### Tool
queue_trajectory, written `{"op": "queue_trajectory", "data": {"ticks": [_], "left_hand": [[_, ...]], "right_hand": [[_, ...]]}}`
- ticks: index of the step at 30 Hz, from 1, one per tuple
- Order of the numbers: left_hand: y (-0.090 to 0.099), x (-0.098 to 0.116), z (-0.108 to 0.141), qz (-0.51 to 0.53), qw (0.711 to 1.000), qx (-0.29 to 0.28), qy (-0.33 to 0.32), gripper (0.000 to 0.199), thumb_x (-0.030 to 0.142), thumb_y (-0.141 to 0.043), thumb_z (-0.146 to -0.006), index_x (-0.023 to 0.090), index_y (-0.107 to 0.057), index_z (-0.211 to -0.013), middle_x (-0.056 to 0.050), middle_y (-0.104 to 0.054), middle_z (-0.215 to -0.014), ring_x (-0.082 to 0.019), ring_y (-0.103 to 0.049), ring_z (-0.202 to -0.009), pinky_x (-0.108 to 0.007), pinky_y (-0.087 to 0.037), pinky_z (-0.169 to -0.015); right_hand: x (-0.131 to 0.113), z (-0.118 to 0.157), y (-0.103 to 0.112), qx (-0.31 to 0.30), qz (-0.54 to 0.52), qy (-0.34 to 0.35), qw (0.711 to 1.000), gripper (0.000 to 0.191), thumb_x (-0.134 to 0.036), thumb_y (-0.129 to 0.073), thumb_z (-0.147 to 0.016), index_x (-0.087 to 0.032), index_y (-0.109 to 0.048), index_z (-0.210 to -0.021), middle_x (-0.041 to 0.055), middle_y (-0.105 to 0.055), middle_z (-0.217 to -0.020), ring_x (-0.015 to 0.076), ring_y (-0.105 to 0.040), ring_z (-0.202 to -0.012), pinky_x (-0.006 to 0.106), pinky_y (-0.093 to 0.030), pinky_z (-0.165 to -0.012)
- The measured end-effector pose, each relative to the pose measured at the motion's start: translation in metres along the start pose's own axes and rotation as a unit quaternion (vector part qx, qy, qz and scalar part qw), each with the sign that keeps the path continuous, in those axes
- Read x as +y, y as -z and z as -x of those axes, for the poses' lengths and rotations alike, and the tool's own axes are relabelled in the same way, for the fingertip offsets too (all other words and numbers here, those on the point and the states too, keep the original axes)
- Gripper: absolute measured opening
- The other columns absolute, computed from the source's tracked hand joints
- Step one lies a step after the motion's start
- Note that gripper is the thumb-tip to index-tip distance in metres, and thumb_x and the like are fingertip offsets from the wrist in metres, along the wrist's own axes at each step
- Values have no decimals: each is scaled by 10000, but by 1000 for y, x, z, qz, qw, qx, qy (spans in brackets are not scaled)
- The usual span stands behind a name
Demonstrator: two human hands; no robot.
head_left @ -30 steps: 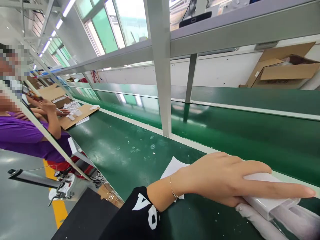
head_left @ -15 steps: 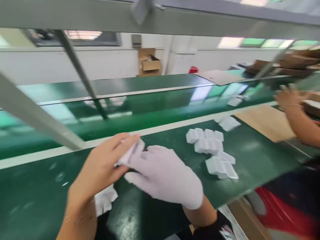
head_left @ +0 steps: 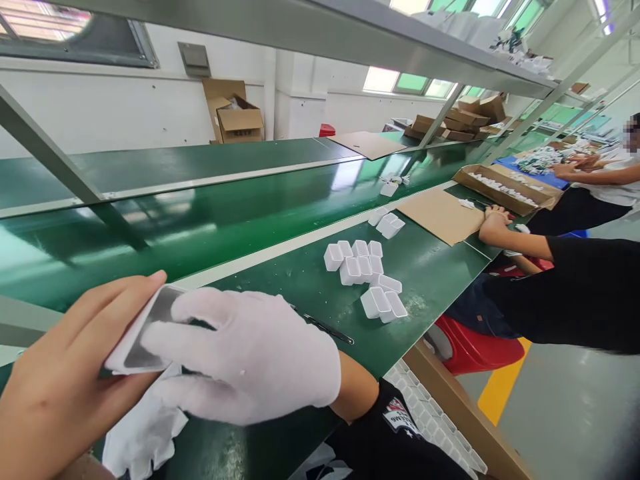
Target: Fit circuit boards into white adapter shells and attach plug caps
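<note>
My left hand (head_left: 75, 367), bare, holds a small white plastic box (head_left: 117, 357) at the lower left, its open end turned to the right. On my right hand (head_left: 255, 357) is a white glove. Its forefinger reaches into the box's opening and the thumb lies outside below, so the near wall appears to be between them; the fingertips are partly hidden. Under my hands a crumpled white glove (head_left: 145, 430) lies on the green table. Further right stands a group of similar white boxes (head_left: 360, 267), several of them, with dark tweezers (head_left: 327, 328) lying closer to me.
A cardboard sheet (head_left: 440, 217) and a long carton of small white parts (head_left: 500, 190) are to the right. A co-worker's arm (head_left: 520, 240) rests by the sheet. A green belt (head_left: 225, 227) runs behind the table. Below the edge, a carton (head_left: 460, 407) holds more boxes.
The view has swung to the right, and my hands now appear lower and further left. The box's open end has come into sight. The co-worker's hand has come down near the cardboard sheet.
</note>
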State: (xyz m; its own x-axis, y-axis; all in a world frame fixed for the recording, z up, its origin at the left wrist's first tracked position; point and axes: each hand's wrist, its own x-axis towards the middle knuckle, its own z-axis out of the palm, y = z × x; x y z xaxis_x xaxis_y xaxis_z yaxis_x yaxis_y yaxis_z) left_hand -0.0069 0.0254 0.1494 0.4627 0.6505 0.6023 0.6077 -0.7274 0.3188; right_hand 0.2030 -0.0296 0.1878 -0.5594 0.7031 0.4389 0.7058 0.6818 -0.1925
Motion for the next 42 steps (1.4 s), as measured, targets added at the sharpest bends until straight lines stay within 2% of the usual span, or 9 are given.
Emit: {"op": "queue_trajectory", "data": {"ticks": [2,6,11,17,25,30,34,38,42], "left_hand": [[0,0,0,4,1000,-9,-24,646,289,-578,-901,539,-397,-1468,46,-662,-1306,-265,-679,-1017,-367,-512,-729],[-6,4,-3,-19,996,-14,-91,635,243,-540,-932,479,-384,-1501,22,-670,-1287,-221,-688,-987,-318,-502,-733],[-9,12,-10,-49,989,-16,-138,656,248,-527,-954,434,-308,-1544,-24,-686,-1232,-231,-701,-932,-317,-500,-706],[-7,12,-11,-52,985,-24,-162,648,222,-506,-978,368,-280,-1568,-70,-678,-1236,-227,-691,-957,-308,-508,-758],[-10,19,-19,-59,980,-25,-188,647,245,-479,-987,355,-244,-1579,-78,-689,-1202,-217,-692,-983,-287,-536,-777],[-8,21,-21,-61,979,-10,-193,668,179,-511,-968,314,-271,-1577,-100,-696,-1154,-219,-697,-918,-287,-524,-709],[-4,19,-17,-60,983,2,-171,691,179,-513,-957,367,-263,-1572,-84,-686,-1150,-220,-688,-901,-292,-514,-667],[-2,21,-15,-60,986,11,-157,702,183,-523,-942,398,-279,-1564,-76,-679,-1135,-236,-685,-954,-301,-521,-688],[-5,26,-17,-62,987,25,-147,759,78,-501,-894,395,-306,-1556,-61,-674,-1112,-220,-676,-979,-297,-547,-764]], "right_hand": [[0,0,-3,1,-9,16,1000,348,-400,-401,-1008,-268,-684,-1162,-28,-686,-1222,130,-630,-1088,222,-537,-912],[1,-1,-9,-29,-16,38,999,378,-328,-371,-1020,-195,-642,-1247,6,-719,-1148,163,-640,-1035,281,-554,-730],[4,1,-11,-66,-56,42,995,334,-354,-440,-1008,-200,-658,-1209,35,-719,-1113,171,-642,-1053,280,-541,-760],[6,3,-7,-73,-40,35,996,358,-388,-427,-1012,-202,-625,-1246,30,-698,-1167,173,-633,-1047,278,-516,-680],[9,3,-4,-66,-57,39,995,335,-372,-395,-1031,-212,-667,-1143,31,-701,-1144,159,-607,-1146,259,-529,-916],[10,4,-9,-43,-64,65,995,339,-323,-405,-1020,-173,-648,-1202,67,-652,-1297,169,-551,-1238,292,-494,-1046],[7,5,-16,-21,-71,56,996,397,-353,-403,-1003,-177,-587,-1307,63,-596,-1402,181,-509,-1311,324,-506,-1070],[1,4,-16,-28,-86,31,995,318,-358,-462,-980,-231,-617,-1227,29,-579,-1435,182,-483,-1370,324,-500,-1097],[-4,1,-13,-28,-79,4,996,305,-332,-510,-965,-198,-621,-1216,56,-589,-1418,200,-474,-1385,334,-500,-1101]]}}
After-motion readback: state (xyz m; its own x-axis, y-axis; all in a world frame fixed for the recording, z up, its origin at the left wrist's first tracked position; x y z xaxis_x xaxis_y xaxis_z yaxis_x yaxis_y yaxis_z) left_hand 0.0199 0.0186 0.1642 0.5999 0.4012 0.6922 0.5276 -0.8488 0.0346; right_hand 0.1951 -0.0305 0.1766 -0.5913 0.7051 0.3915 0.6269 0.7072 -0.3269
